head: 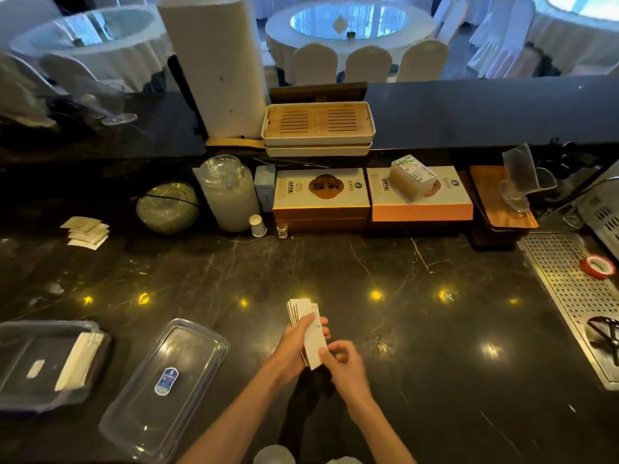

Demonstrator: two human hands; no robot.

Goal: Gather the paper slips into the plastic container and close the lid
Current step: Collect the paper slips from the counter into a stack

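Dark marble worktop (435, 329) first, then clear plastic container (47, 363) cut off at its left edge, some slips already inside, loose lid (167, 383) just beside. Gathering under way, probably: left hand (294, 349) wrapped round a sheaf of paper slips (310, 333) near the front edge, right hand (345, 366) pinching its lower end. Next, likely across to the container; second pile (87, 232) at far left, print unreadable.

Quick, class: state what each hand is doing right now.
Left hand: closed on the stack of paper slips.
Right hand: pinching the same stack's near end.
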